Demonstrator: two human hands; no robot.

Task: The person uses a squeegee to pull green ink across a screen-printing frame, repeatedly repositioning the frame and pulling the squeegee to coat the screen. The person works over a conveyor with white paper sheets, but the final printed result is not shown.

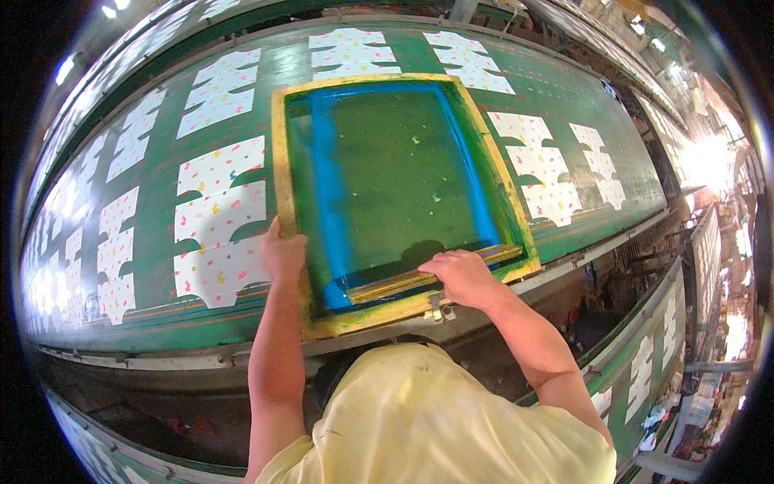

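Green tabletop [156, 242] spans my remote view. My left hand [284, 252] clasps the screen frame [280, 161], mid-picture; my right hand [458, 278] has its grip around the squeegee [395, 285], lower centre. Uneven pressure there could skew the frame.

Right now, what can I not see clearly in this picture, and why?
All in the head view:
Green table under the framed screen: covered by the screen.
Part of the yellowish bar: behind the right hand.
Prints on the far-left white pieces: too small and blurred near the rim.
Background around the bright light: washed out by glare.
Whatever lies below the yellow shirt: blocked by it.
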